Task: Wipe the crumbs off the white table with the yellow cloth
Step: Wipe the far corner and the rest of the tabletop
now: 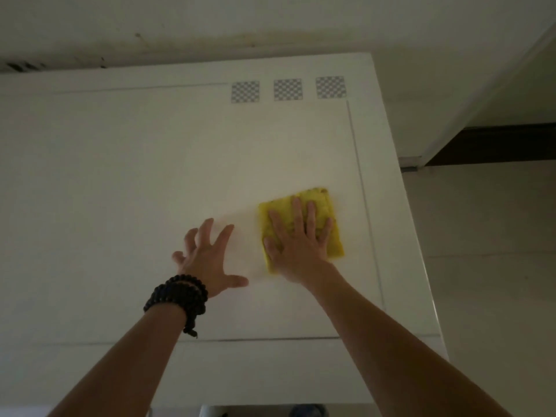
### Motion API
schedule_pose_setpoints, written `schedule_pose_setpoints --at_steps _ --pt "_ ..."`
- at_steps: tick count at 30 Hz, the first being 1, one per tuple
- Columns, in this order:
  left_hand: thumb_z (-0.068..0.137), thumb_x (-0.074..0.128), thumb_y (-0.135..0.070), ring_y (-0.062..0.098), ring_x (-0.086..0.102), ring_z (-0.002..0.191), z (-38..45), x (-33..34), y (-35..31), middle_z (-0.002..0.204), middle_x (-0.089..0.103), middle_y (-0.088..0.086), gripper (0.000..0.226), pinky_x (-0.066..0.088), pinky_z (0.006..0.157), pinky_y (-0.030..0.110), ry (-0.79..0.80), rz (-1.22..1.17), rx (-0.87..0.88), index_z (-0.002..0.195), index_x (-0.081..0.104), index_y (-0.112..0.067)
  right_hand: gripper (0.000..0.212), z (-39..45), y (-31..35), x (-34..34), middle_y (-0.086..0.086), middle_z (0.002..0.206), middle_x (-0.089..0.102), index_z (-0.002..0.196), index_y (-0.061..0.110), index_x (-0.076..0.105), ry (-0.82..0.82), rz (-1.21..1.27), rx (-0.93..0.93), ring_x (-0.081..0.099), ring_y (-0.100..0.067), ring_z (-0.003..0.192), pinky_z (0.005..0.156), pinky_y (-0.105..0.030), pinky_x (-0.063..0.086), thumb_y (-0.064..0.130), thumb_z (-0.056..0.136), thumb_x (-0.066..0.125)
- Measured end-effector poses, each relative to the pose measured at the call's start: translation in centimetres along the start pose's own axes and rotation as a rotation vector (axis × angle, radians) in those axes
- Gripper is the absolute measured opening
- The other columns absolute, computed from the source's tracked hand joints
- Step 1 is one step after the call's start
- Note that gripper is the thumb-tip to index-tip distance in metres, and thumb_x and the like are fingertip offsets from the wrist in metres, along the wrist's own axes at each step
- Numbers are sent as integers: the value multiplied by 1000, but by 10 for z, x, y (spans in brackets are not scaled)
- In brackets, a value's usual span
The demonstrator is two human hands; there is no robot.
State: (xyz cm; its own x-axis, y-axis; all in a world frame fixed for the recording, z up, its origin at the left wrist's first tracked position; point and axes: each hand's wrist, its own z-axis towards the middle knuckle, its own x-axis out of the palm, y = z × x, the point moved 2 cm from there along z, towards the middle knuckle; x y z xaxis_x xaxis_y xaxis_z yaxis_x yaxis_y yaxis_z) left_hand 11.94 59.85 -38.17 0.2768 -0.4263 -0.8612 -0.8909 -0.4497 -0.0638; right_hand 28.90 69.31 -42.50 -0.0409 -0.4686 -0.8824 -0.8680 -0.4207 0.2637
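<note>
A folded yellow cloth (326,206) lies flat on the white table (135,176), right of the middle. My right hand (296,245) presses flat on top of the cloth, fingers spread and pointing away from me. My left hand (207,260) hovers or rests just left of the cloth with its fingers spread, holding nothing; a dark bead bracelet wraps its wrist. The light is dim and I can make out no crumbs on the table.
Three checkered squares (287,89) are printed near the table's far edge. The table's right edge (415,236) drops to a pale floor. A stained wall runs behind the table, and a dark gap (493,145) under a white panel is at the right.
</note>
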Motion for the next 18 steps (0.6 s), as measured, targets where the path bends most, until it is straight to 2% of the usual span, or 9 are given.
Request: schedule_pose_setpoints --at_steps 4,8,12,14,18 --pt "48 74 -78 31 -9 142 6 -12 49 157 -19 -6 128 23 107 60 80 59 -65 147 -3 -50 66 -20 39 22 -3 154 -47 155 46 -12 68 -31 -5 -55 -29 129 99 -63 -36 66 98 14" --pt "45 79 -73 35 -11 141 17 -12 57 155 -23 -7 133 24 104 68 99 44 -45 141 -12 -57 64 23 64 4 -2 160 -38 156 47 -7 31 -9 -1 -41 -32 143 104 -64 -31 65 100 18" --pt "46 78 -74 38 -14 139 24 -5 55 154 -26 -8 133 22 103 70 118 6 -21 142 -12 -57 64 54 79 -1 -4 163 -34 155 46 -11 32 -6 32 -35 -35 146 108 -68 -24 65 100 15" --pt "46 74 -77 39 -9 139 19 -5 65 155 -22 -6 129 23 103 67 127 21 -2 142 -10 -56 64 38 93 11 -2 163 -34 155 49 -12 26 3 36 -35 -33 146 110 -67 -21 65 100 16" --pt "47 73 -76 35 13 130 25 -18 86 153 2 -2 116 30 97 55 14 18 100 141 9 -53 64 -1 115 34 4 157 -44 151 54 -15 86 22 97 -47 -25 139 106 -62 -29 68 97 16"
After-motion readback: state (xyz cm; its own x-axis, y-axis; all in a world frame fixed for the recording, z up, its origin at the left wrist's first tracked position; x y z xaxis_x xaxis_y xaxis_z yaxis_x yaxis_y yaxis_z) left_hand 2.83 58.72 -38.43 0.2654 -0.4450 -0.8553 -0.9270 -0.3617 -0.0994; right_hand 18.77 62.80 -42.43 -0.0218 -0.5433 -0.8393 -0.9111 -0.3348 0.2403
